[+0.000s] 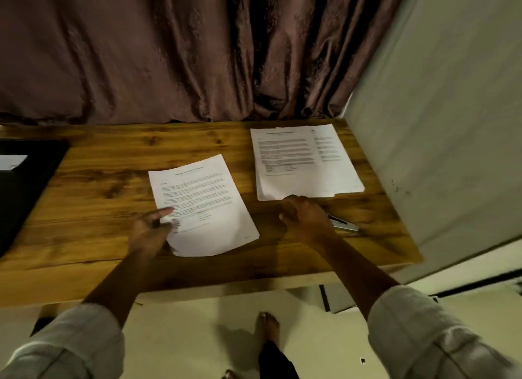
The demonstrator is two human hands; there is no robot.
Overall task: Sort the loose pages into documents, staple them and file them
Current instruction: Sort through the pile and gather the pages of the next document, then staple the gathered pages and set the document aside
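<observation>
A small set of printed pages (206, 198) lies tilted in the middle of the wooden table (93, 186). My left hand (151, 227) rests on its lower left corner, thumb over the paper's edge. A bigger pile of loose printed pages (302, 164) lies at the right rear. My right hand (303, 216) sits at that pile's near edge with its fingers curled at the bottom sheets. A silver stapler (343, 224) lies on the table just right of my right hand, partly hidden by it.
A black folder (25, 186) with a white label lies at the table's left edge. A brown curtain (169, 53) hangs behind the table and a pale wall (440, 124) stands close on the right. My bare foot (267, 326) shows on the floor below.
</observation>
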